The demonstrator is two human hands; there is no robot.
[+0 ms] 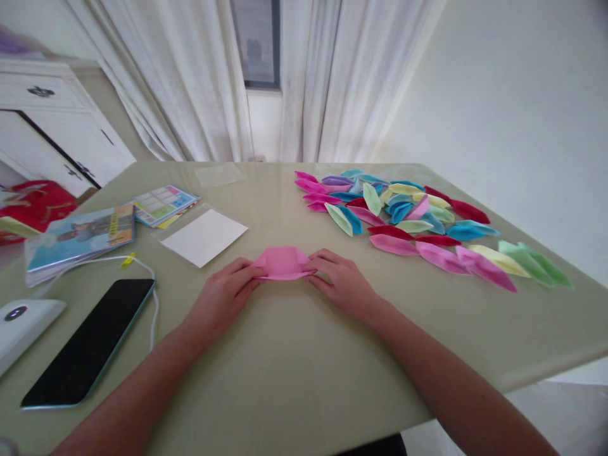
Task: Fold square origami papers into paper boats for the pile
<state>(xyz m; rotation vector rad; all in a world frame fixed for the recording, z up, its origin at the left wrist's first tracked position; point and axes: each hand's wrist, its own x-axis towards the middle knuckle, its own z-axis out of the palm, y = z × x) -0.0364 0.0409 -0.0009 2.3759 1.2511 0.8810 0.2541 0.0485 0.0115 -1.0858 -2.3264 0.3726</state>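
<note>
Between my two hands is a pink folded paper, its upper corners creased inward and its lower edge slightly lifted toward me. My left hand pinches its left end between thumb and fingers. At the right end, my right hand grips the paper the same way. To the right and behind lie several folded paper boats, pointed at both ends, in pink, red, blue, green, yellow and purple. Some of them overlap in a loose pile.
On the left of the table are a black-screened phone, a white cable, a white device, booklets and a white sheet. Curtains and a wall stand beyond.
</note>
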